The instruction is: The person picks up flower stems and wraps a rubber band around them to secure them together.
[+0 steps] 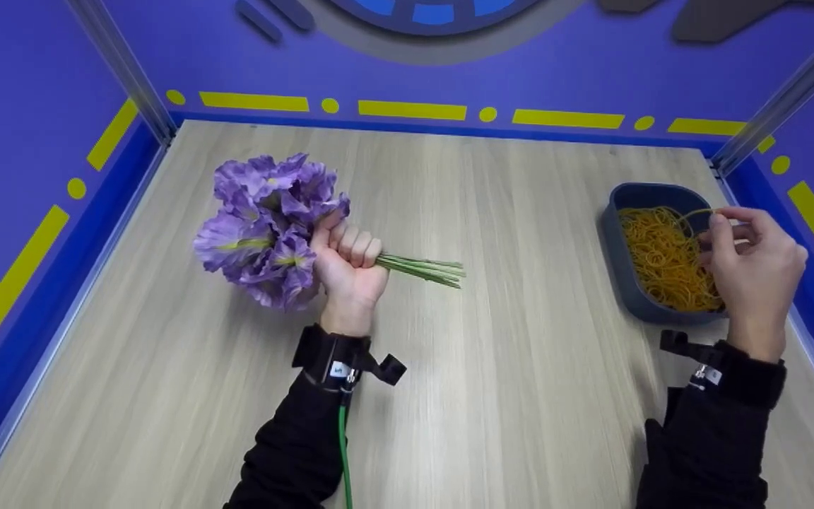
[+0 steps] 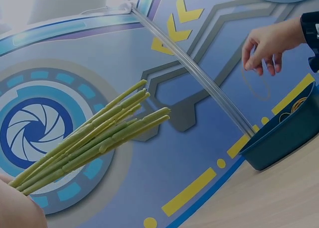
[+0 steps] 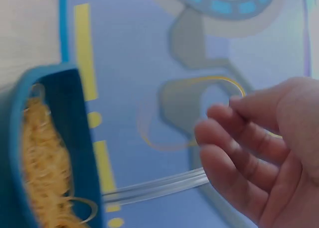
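Note:
A bunch of purple artificial flowers (image 1: pixel 266 230) lies sideways in my left hand (image 1: pixel 350 265), whose fingers are wrapped round the green stems (image 1: pixel 425 268). The stem ends stick out to the right of the fist; in the left wrist view the stems (image 2: pixel 94 138) show close up. Over the right side of a dark blue bin, my right hand (image 1: pixel 760 261) pinches one thin yellow rubber band (image 3: pixel 219 78) between thumb and forefinger. The band hangs as a loose loop, clear of the heap in the right wrist view. Many rubber bands (image 1: pixel 668 261) fill the bin.
The bin (image 1: pixel 622 276) stands at the right of the wooden table (image 1: pixel 506 339), near the right wall. Blue panels with yellow marks enclose the table at the left, back and right. A green cable (image 1: pixel 345 452) runs along the left sleeve.

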Action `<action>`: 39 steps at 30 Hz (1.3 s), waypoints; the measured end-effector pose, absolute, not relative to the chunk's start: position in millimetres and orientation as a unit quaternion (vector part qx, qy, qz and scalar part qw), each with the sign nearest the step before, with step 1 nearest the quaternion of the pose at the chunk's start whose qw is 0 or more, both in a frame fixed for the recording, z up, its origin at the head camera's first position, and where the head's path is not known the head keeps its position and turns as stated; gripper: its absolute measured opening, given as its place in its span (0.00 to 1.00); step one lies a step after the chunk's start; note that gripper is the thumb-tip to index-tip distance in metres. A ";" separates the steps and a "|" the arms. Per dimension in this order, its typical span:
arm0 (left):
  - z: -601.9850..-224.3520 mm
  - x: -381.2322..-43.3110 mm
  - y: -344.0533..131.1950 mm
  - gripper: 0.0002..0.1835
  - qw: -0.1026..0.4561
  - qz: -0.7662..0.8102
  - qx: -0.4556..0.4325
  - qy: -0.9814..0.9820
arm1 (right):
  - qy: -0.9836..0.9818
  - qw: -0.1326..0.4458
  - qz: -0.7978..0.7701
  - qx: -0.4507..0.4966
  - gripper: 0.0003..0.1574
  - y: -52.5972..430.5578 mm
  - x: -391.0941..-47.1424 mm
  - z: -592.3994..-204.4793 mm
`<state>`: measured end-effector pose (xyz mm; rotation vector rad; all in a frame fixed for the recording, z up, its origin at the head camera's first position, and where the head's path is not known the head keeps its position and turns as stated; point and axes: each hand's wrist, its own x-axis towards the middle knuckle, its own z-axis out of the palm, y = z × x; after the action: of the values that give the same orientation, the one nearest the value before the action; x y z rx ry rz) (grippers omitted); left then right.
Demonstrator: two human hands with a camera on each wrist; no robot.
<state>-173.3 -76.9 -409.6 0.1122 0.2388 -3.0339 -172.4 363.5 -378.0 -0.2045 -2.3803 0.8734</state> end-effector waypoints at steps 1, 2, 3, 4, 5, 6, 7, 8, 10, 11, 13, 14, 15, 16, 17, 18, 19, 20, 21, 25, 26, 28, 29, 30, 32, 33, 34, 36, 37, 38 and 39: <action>-409.5 -173.0 -76.8 0.22 0.048 -0.995 0.037 0.075 | -0.891 0.299 0.336 -0.068 0.19 358.1 -169.7 -374.1; -409.5 -172.9 -76.8 0.22 0.047 -0.996 0.036 0.072 | -0.888 0.303 0.340 -0.059 0.18 353.1 -167.4 -370.6; -409.5 -172.8 -76.8 0.22 0.046 -0.996 0.036 0.069 | -0.887 0.304 0.344 -0.051 0.17 348.5 -165.0 -367.3; -409.5 -172.5 -76.7 0.22 0.044 -0.996 0.033 0.068 | -0.883 0.305 0.354 -0.038 0.17 344.8 -162.7 -364.3; -409.5 -172.3 -76.7 0.22 0.043 -0.996 0.030 0.068 | -0.880 0.304 0.364 -0.024 0.16 341.2 -160.4 -361.4; -409.6 -172.1 -76.6 0.22 0.041 -0.996 0.027 0.068 | -0.876 0.304 0.373 -0.008 0.15 337.8 -158.2 -358.9; -409.6 -171.9 -76.6 0.22 0.039 -0.997 0.023 0.069 | -0.871 0.302 0.387 0.008 0.14 334.5 -156.1 -356.3; -409.6 -171.7 -76.5 0.22 0.037 -0.997 0.019 0.071 | -0.866 0.300 0.399 0.025 0.14 331.2 -153.9 -353.9; -409.5 -171.3 -76.7 0.22 0.035 -0.997 0.013 0.074 | -0.856 0.292 0.423 0.062 0.13 323.4 -150.3 -349.4; -409.5 -171.1 -76.9 0.22 0.035 -0.997 0.013 0.073 | -0.852 0.289 0.429 0.082 0.12 318.7 -148.8 -347.5; -409.3 -170.8 -77.2 0.22 0.035 -0.997 0.014 0.073 | -0.847 0.282 0.435 0.118 0.10 308.0 -145.7 -344.3; -409.3 -170.8 -77.5 0.22 0.034 -0.996 0.016 0.075 | -0.848 0.279 0.430 0.135 0.09 302.2 -144.3 -343.0; -409.2 -170.8 -77.6 0.22 0.034 -0.996 0.018 0.074 | -0.849 0.277 0.424 0.154 0.09 296.3 -143.0 -342.2; -409.3 -170.8 -77.7 0.22 0.034 -0.996 0.021 0.074 | -0.850 0.276 0.413 0.173 0.08 290.5 -142.0 -342.0; -409.3 -170.9 -77.8 0.22 0.033 -0.996 0.023 0.075 | -0.851 0.274 0.404 0.193 0.08 285.1 -141.2 -342.2; -409.3 -171.0 -77.9 0.22 0.032 -0.996 0.024 0.076 | -0.853 0.269 0.395 0.210 0.09 280.1 -140.5 -343.0; -409.4 -171.0 -77.8 0.22 0.031 -0.996 0.026 0.077 | -0.854 0.264 0.386 0.227 0.09 275.5 -140.2 -344.3; -409.5 -171.0 -77.7 0.22 0.029 -0.996 0.027 0.077 | -0.854 0.259 0.379 0.244 0.10 271.0 -140.1 -346.1; -409.5 -171.0 -77.4 0.22 0.028 -0.996 0.028 0.076 | -0.852 0.254 0.376 0.261 0.11 266.9 -140.2 -348.4; -409.7 -170.9 -77.6 0.23 0.024 -0.997 0.031 0.070 | -0.845 0.227 0.371 0.312 0.13 248.8 -139.2 -357.9; -409.3 -171.0 -76.8 0.23 0.023 -0.997 0.032 0.068 | -0.842 0.220 0.373 0.321 0.14 244.7 -138.5 -359.4; -408.4 -171.2 -75.3 0.23 0.023 -0.997 0.033 0.064 | -0.839 0.208 0.372 0.337 0.14 237.4 -136.8 -361.9; -408.1 -171.2 -74.6 0.23 0.022 -0.997 0.034 0.062 | -0.839 0.202 0.371 0.343 0.15 233.9 -135.9 -362.8; -407.8 -171.3 -73.9 0.23 0.022 -0.997 0.035 0.058 | -0.838 0.197 0.370 0.348 0.15 230.8 -135.2 -363.6; -407.6 -171.0 -72.4 0.23 0.022 -0.998 0.035 0.054 | -0.838 0.190 0.367 0.355 0.15 225.5 -133.5 -365.0; -407.8 -170.7 -71.6 0.23 0.020 -0.998 0.033 0.053 | -0.838 0.188 0.366 0.358 0.15 223.4 -133.1 -365.6; -408.2 -170.4 -70.9 0.23 0.018 -0.998 0.032 0.054 | -0.839 0.186 0.365 0.359 0.14 221.5 -132.6 -366.1; -409.4 -169.6 -69.0 0.22 0.014 -0.998 0.026 0.055 | -0.838 0.182 0.363 0.365 0.13 218.5 -131.8 -366.9; -410.1 -169.0 -67.8 0.22 0.011 -0.998 0.022 0.058 | -0.838 0.180 0.362 0.368 0.13 217.4 -131.4 -367.4; -411.0 -168.6 -66.6 0.22 0.008 -0.998 0.018 0.060 | -0.837 0.179 0.361 0.371 0.12 216.5 -131.3 -367.8; -411.9 -168.1 -65.2 0.22 0.005 -0.998 0.015 0.059 | -0.837 0.177 0.360 0.373 0.12 215.7 -131.4 -368.1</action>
<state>-168.1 -65.2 -411.9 0.0462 0.1853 -3.1250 -131.4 215.7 -368.1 1.0560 -2.3682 1.0193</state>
